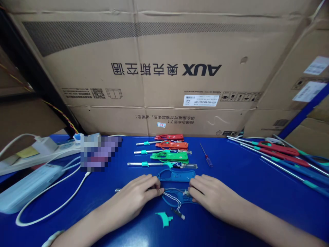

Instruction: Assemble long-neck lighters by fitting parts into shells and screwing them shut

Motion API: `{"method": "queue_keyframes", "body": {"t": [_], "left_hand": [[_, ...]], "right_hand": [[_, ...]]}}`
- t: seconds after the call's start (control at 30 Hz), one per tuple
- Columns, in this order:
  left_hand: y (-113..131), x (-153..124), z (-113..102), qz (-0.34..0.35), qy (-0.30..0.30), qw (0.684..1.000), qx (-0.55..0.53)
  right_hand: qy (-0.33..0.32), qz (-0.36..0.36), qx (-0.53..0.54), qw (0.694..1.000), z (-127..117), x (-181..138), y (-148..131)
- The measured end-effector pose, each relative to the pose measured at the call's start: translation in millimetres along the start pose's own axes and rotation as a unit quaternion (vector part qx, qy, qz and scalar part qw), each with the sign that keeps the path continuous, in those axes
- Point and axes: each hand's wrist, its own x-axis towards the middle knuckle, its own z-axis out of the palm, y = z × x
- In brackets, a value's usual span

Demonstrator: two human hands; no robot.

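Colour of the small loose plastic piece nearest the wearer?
Mint green; the head view shows the loose piece best.

Behind the far edge of the blue surface [231,178] stands a wide wall of brown cardboard [154,44], printed with the word AUX upside down. A dark post [24,51] rises near the far left corner, and a blue post [303,114] near the far right corner. The light is soft, with a pale shine toward the near edge.
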Motion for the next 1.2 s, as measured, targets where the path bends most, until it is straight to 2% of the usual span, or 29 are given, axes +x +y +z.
{"method": "queue_keyframes", "body": {"t": [0.17,0.4,0.7,0.93,1.1,1.2], "left_hand": [[0,1,-2,0.007,0.010,1.000,-0.015],[3,1,-6,-0.001,-0.007,1.000,-0.013],[4,-1,-7,0.007,-0.022,1.000,0.013],[15,13,-9,-0.001,0.008,0.998,0.063],[22,31,1,-0.028,0.007,0.999,0.037],[20,33,12,-0.044,0.030,0.999,0.009]], "right_hand": [[-0.021,0.007,0.028,0.999,-3,-2,3],[-0.090,0.028,0.114,0.989,-23,-1,6],[-0.085,0.039,0.109,0.990,-22,1,2],[-0.081,0.031,0.090,0.992,-22,4,2],[-0.080,0.028,0.093,0.992,-20,4,1],[-0.067,0.023,0.082,0.994,-17,3,1]]}}
